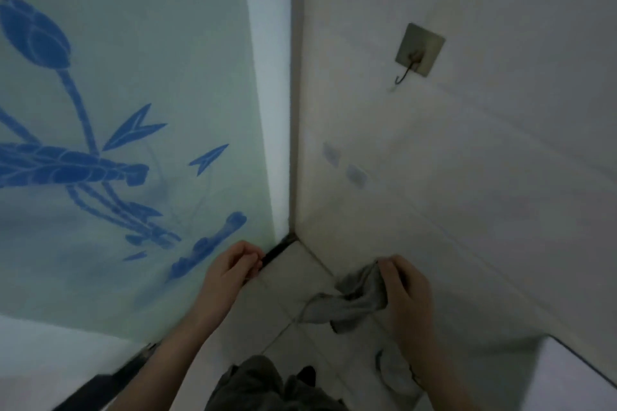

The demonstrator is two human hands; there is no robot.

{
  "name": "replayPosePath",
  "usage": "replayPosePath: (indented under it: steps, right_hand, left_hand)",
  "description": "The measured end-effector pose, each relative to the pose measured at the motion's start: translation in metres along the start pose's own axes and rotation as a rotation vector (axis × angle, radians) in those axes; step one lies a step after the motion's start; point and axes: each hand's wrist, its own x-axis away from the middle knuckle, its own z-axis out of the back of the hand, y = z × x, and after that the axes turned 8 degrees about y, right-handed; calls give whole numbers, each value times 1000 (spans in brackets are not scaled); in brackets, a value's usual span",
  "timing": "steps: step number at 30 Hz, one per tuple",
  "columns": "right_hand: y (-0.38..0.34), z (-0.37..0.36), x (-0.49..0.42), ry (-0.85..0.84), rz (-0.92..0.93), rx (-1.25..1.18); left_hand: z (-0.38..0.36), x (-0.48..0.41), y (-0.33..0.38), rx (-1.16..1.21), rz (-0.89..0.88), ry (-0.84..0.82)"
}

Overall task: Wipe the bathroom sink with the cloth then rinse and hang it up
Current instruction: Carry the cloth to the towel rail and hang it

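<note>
Head view: right hand (405, 290) had fingers and thumb curled round the upper edge of the grey cloth (350, 307) - pinch at the top right corner, the rest bunched and drooping left and down from the grip, over the tiled floor (283, 287) in the corner. Left hand (233, 265) was apart from the cloth, fingers curled in near the frosted glass panel (133, 93) - can't tell if it held anything. Wall hook (415, 55) sat well above the cloth, not touching it

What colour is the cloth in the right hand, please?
The cloth is grey; head view.
</note>
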Motion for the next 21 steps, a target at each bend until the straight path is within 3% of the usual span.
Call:
replayPosePath:
  steps: [4,9,14,18,21]
  right_hand:
    - [-41,-12,-54,25,91,5]
    - [-149,-11,-116,68,343,87]
    - [-257,29,-149,356,553,244]
    - [-322,81,-150,597,671,367]
    - [-361,119,-142,754,754,451]
  left_hand:
    - [-31,-56,68,-81,-248,-206]
    - [-73,-96,172,-184,-709,-441]
    - [-80,-121,256,-218,-1093,-342]
    - [-67,-119,336,-152,-1316,-355]
    - [-56,-108,395,-216,-1538,-247]
